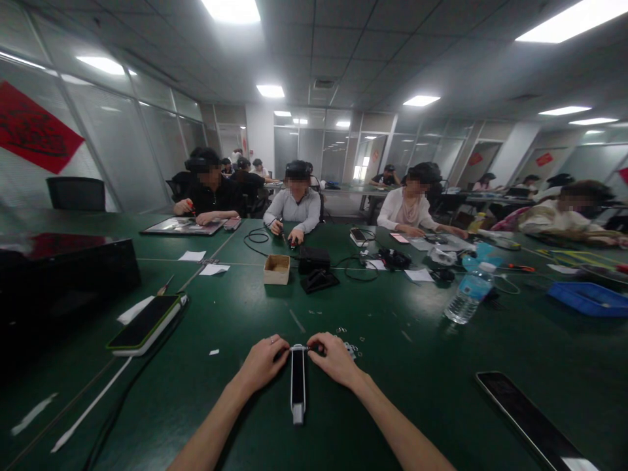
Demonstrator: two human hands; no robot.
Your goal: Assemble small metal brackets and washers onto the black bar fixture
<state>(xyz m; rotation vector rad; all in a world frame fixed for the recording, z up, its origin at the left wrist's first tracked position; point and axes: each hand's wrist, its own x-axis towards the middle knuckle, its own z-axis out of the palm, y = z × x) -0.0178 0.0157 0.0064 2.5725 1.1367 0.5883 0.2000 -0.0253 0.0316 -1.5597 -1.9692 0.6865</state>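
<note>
Between my hands on the green table [392, 392] lies a long narrow object [297, 383] with a black middle and a pale rim. Its near end carries a light grey block, and I cannot tell what kind of thing it is. My left hand [265, 362], with a ring on one finger, is closed at the far left corner of this object. At the opposite corner my right hand [336, 358] is pinched, with a small thin piece barely showing at the fingertips. Several small flat pieces [351, 350] are scattered just beyond my right hand, partly covered by it.
Left stands a phone on a white power bank [147, 324] with cables. A phone [524, 415] lies at the right. Farther off are a small open box [277, 269], a black case [314, 260], a water bottle [470, 294] and a blue tray [589, 299]. Several people sit opposite.
</note>
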